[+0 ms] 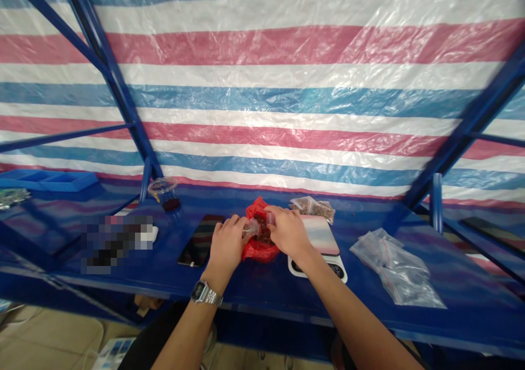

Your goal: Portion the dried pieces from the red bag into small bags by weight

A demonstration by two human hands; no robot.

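A red plastic bag [261, 252] stands open on the blue table, with dark brown granules [261, 237] inside. My left hand [229, 238] grips a small clear container [251, 227] at the bag's left side, its mouth tilted toward the granules. My right hand [289, 230] is closed at the bag's right rim, pinching a small pale, see-through piece [270, 218] whose kind I cannot make out. Just right of the bag is a white kitchen scale [322, 236], partly behind my right forearm. Small zip bags of brown dried stuff [324, 210] lie behind it.
Flat clear zip bags [404, 269] lie to the right. On the left are a black phone [200, 241], a clear plastic cup with dark liquid [168, 197] and a blue compartment tray [49, 180]. Blue metal posts [123, 96] frame the table before a striped sheet.
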